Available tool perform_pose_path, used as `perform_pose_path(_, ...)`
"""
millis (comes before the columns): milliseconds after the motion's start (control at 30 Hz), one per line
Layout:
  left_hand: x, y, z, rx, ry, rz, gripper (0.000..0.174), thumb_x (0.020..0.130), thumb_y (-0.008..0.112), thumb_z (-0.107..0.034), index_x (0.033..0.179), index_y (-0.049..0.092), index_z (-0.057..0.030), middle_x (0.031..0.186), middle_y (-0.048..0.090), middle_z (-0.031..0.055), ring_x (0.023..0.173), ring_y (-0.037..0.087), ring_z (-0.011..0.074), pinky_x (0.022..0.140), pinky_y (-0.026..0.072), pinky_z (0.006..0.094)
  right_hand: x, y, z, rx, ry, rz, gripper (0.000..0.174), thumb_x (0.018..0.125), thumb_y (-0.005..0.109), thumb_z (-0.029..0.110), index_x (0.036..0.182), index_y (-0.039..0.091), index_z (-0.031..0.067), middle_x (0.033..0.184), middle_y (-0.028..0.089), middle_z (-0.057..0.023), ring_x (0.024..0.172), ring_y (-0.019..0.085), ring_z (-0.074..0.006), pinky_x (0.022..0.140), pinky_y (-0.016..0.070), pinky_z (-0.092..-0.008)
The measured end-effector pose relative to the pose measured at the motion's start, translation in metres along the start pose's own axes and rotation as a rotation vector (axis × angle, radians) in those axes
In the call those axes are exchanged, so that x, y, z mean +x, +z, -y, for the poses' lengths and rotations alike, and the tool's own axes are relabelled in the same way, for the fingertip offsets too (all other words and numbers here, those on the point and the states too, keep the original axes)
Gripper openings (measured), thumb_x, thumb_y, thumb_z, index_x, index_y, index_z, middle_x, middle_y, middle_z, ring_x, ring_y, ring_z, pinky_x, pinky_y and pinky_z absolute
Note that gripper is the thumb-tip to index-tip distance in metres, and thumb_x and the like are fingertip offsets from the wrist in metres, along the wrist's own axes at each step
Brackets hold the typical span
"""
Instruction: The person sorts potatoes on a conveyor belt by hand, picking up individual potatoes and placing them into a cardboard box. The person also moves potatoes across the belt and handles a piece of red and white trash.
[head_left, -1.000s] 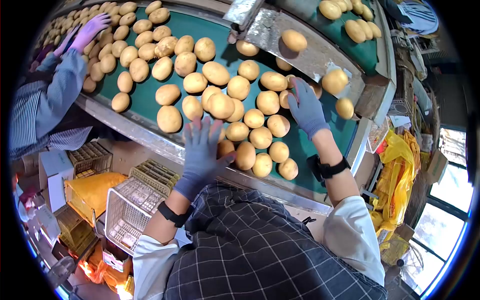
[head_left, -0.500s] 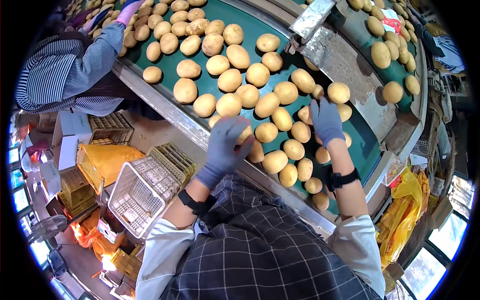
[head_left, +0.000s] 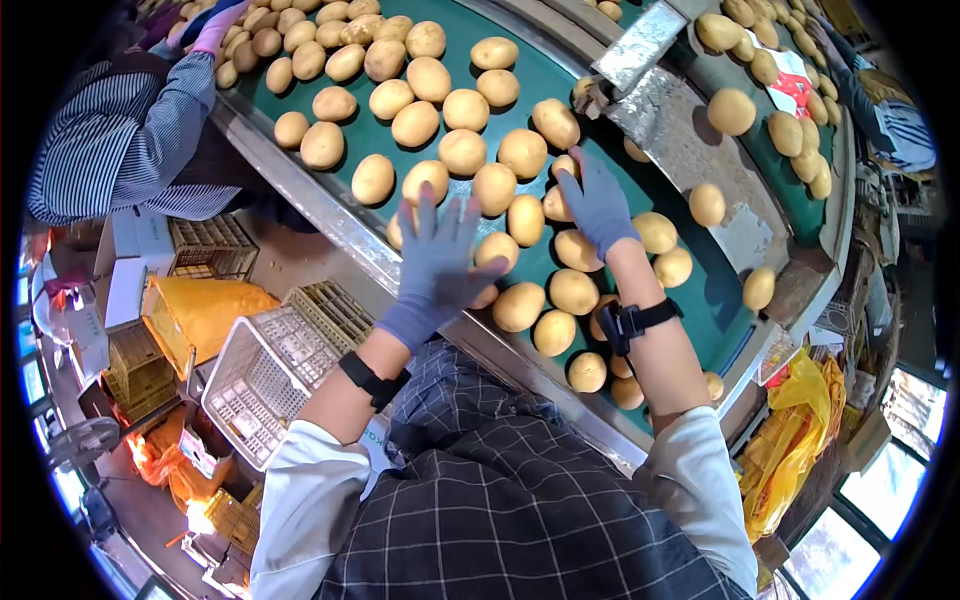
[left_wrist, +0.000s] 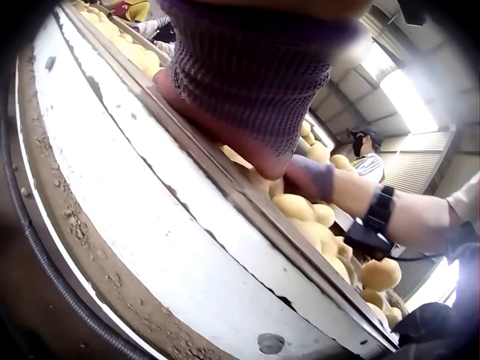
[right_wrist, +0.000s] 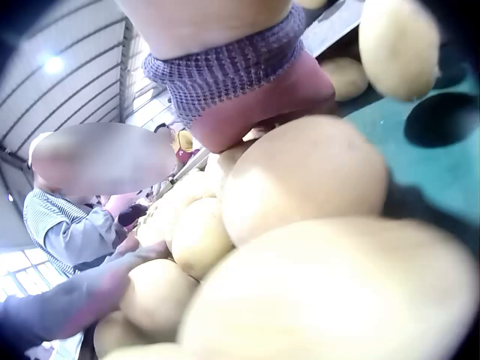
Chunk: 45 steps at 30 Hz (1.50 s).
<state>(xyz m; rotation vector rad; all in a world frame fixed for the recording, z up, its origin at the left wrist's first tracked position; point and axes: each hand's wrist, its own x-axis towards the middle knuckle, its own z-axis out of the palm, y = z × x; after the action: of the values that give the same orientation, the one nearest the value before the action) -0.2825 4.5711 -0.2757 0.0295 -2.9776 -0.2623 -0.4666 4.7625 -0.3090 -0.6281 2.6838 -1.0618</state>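
Many potatoes (head_left: 462,153) lie on a green conveyor belt (head_left: 350,180). My gloved left hand (head_left: 435,255) is over the near side of the belt, fingers spread and straight, fingertips at potatoes. In the left wrist view its knitted glove cuff (left_wrist: 247,79) hides most of the fingers. Farther right, my gloved right hand (head_left: 598,205) reaches over the potatoes with extended fingers, its fingertips beside a small potato (head_left: 565,167). Large potatoes (right_wrist: 307,176) sit right below its palm in the right wrist view.
A metal rail (head_left: 350,245) edges the belt. At right a steel plate (head_left: 690,140) borders it, with a potato (head_left: 707,204) over it. Another person's gloved hand (head_left: 215,30) is at far left. White crates (head_left: 255,390) stand below; yellow bags (head_left: 795,440) hang at right.
My left hand's fingers, bent near a potato half a second ago, are now spread. My right hand has shifted left in view. Potatoes around both hands have changed places, and the head view has turned.
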Motion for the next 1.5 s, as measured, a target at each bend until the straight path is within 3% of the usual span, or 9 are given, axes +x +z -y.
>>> perform_pose_path(333, -0.024, -0.003, -0.075, -0.39, 0.143, 0.164, 0.094, 0.082, 0.072, -0.056, 0.141, 0.044, 0.0118, 0.128, 0.054, 0.0259, 0.128, 0.048, 0.0398, 0.123, 0.0157, 0.0566, -0.066, 0.002, 0.014, 0.011, -0.063, 0.116, 0.033, 0.094, 0.065, 0.03, 0.122, 0.065, 0.0127, 0.102, 0.065, -0.0201, 0.1, 0.064, -0.0408, 0.089, 0.0521, -0.0472)
perform_pose_path(467, -0.024, 0.008, -0.088, -0.248, 0.332, 0.342, 0.094, 0.087, 0.069, -0.052, 0.151, 0.036, 0.009, 0.154, 0.041, 0.028, 0.138, 0.044, 0.0383, 0.123, 0.0185, 0.0569, -0.118, -0.025, -0.018, -0.11, -0.087, -0.02, 0.032, 0.095, 0.066, 0.027, 0.124, 0.067, 0.0152, 0.104, 0.064, -0.0242, 0.099, 0.063, -0.0426, 0.087, 0.0514, -0.0491)
perform_pose_path(667, -0.014, 0.014, -0.128, -0.654, 0.561, 0.599, 0.066, 0.089, 0.072, -0.038, 0.14, 0.049, -0.0017, 0.138, 0.052, 0.0176, 0.127, 0.051, 0.0353, 0.111, 0.04, 0.0464, -0.172, -0.069, -0.037, -0.339, -0.082, 0.121, 0.035, 0.089, 0.072, 0.024, 0.123, 0.067, 0.0177, 0.11, 0.056, -0.0162, 0.098, 0.061, -0.0378, 0.084, 0.0495, -0.047)
perform_pose_path(767, -0.024, 0.025, -0.132, -0.977, 0.606, 0.42, 0.059, 0.092, 0.07, -0.03, 0.143, 0.051, -0.0067, 0.139, 0.052, 0.0157, 0.128, 0.052, 0.0334, 0.11, 0.0427, 0.0445, -0.191, -0.088, -0.044, -0.354, -0.105, 0.059, 0.035, 0.088, 0.072, 0.022, 0.122, 0.067, 0.0173, 0.11, 0.056, -0.0157, 0.1, 0.06, -0.0367, 0.084, 0.049, -0.0455)
perform_pose_path(933, -0.025, -0.015, -0.1, -1.561, -0.037, 0.435, 0.041, 0.103, 0.062, -0.022, 0.139, 0.057, -0.0038, 0.136, 0.062, 0.0136, 0.127, 0.058, 0.0246, 0.109, 0.046, 0.0344, -0.216, -0.119, -0.034, 0.247, 0.169, -0.172, 0.05, 0.09, 0.074, 0.012, 0.135, 0.055, 0.002, 0.13, 0.059, -0.011, 0.119, 0.057, -0.0209, 0.101, 0.0466, -0.0341)
perform_pose_path(1000, -0.028, -0.014, -0.095, -1.868, -0.299, 0.449, 0.031, 0.107, 0.055, -0.021, 0.132, 0.06, -0.0028, 0.127, 0.065, 0.0098, 0.109, 0.065, 0.0164, 0.088, 0.0551, 0.0328, -0.213, -0.117, 0.022, 0.375, 0.208, -0.096, 0.055, 0.088, 0.077, 0.011, 0.137, 0.053, 0.0015, 0.129, 0.059, -0.0118, 0.12, 0.057, -0.0219, 0.105, 0.0455, -0.0348)
perform_pose_path(1200, -0.048, -0.061, -0.064, -2.27, -0.783, 0.787, 0.044, 0.106, 0.055, -0.028, 0.144, 0.048, -0.0056, 0.126, 0.065, 0.0126, 0.1, 0.069, 0.0179, 0.089, 0.0588, 0.0335, -0.17, -0.053, 0.048, 0.04, -0.247, -0.08, 0.064, 0.085, 0.079, 0.031, 0.14, 0.054, 0.0069, 0.145, 0.052, -0.0176, 0.133, 0.048, -0.0404, 0.112, 0.0376, -0.0489)
perform_pose_path(1367, -0.06, -0.079, -0.036, -2.044, -0.776, 0.362, 0.043, 0.107, 0.052, -0.031, 0.143, 0.049, -0.0066, 0.122, 0.066, 0.0131, 0.092, 0.069, 0.0162, 0.082, 0.0607, 0.0309, -0.138, -0.042, -0.004, -0.531, -0.07, -0.401, 0.094, 0.079, 0.08, 0.047, 0.157, 0.039, 0.0139, 0.159, 0.034, -0.0217, 0.147, 0.027, -0.0472, 0.12, 0.0171, -0.061)
perform_pose_path(1500, -0.071, -0.071, -0.023, -2.027, -0.813, 0.256, 0.044, 0.108, 0.051, -0.032, 0.143, 0.049, -0.0065, 0.121, 0.066, 0.0138, 0.091, 0.068, 0.0155, 0.079, 0.0612, 0.031, -0.147, -0.049, -0.052, -0.614, 0.18, -0.147, 0.091, 0.083, 0.073, 0.054, 0.157, 0.037, 0.0156, 0.16, 0.036, -0.0192, 0.148, 0.029, -0.0449, 0.121, 0.0185, -0.0617)
